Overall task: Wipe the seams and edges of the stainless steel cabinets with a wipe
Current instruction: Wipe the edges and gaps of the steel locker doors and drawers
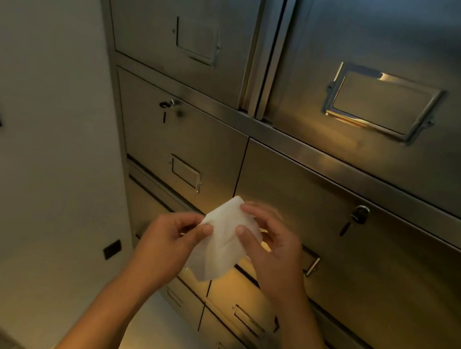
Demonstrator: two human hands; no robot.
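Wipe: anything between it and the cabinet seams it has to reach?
Nothing visible. The wipe is held in front of the cabinets by the left hand and right hand, off the steel. Only open air lies between it and the vertical seam behind it.

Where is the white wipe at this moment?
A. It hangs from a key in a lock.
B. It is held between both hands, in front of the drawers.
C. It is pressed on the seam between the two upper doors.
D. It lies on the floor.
B: the wipe is pinched by the left hand and the right hand, away from the cabinets, not touching any seam.
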